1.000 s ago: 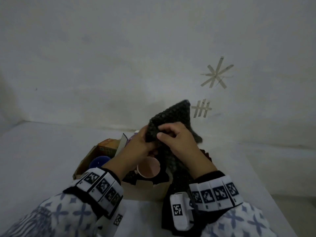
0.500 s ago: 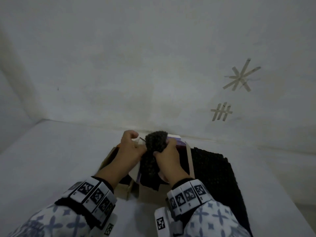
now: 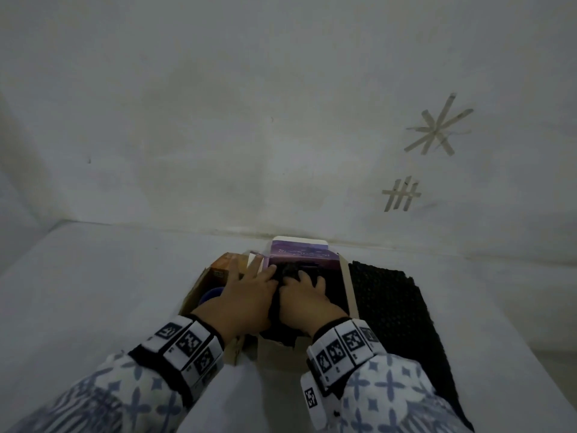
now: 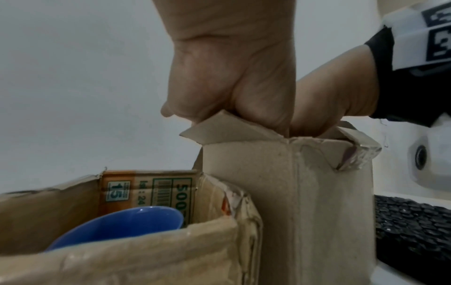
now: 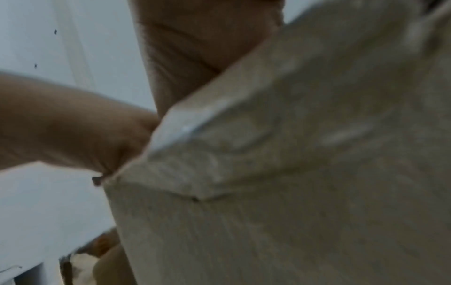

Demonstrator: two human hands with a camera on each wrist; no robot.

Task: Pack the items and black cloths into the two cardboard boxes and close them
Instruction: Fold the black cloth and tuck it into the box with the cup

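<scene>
A tall beige cardboard box (image 3: 278,354) stands open at the table's middle, its purple printed flap (image 3: 299,253) raised at the back. A black cloth (image 3: 288,272) sits bunched in its mouth. My left hand (image 3: 249,289) lies flat with spread fingers over the box's left edge and the cloth. My right hand (image 3: 307,295) presses down on the cloth beside it. The left wrist view shows both hands reaching into the top of this box (image 4: 288,192); the fingers are hidden inside. A lower brown box (image 3: 199,285) to the left holds a blue bowl (image 4: 122,221).
A second black cloth (image 3: 393,314) lies flat on the white table (image 3: 93,292), right of the tall box. A white wall with tape marks (image 3: 402,196) rises just behind the boxes. The right wrist view is blurred, filled by the tall box's side (image 5: 292,192).
Both hands held the black cloth up in the air, then brought it down. It now sits in the tall box under both hands, and my left fingers have spread flat.
</scene>
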